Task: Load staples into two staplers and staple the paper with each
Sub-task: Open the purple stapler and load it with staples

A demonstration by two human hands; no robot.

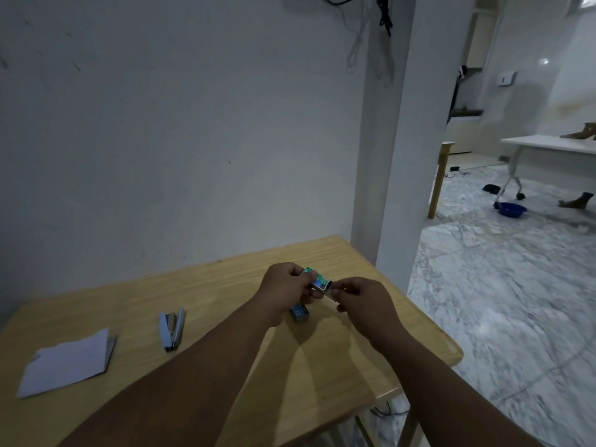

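Note:
My left hand (287,290) grips a small green staple box (317,279) above the wooden table (225,285). My right hand (361,296) pinches at the box's open right end, on what looks like its inner tray; whether staples are between the fingers I cannot tell. Below the hands a small dark blue box (300,312) lies on the table. A pale blue stapler (172,329) lies opened out flat to the left. Folded white paper (66,362) rests at the far left. I see only one stapler.
The table stands against a white wall, its right edge and rounded corner (451,353) close to my right arm. Beyond lies marble floor with a blue basin (511,209) and another table (548,146) far right.

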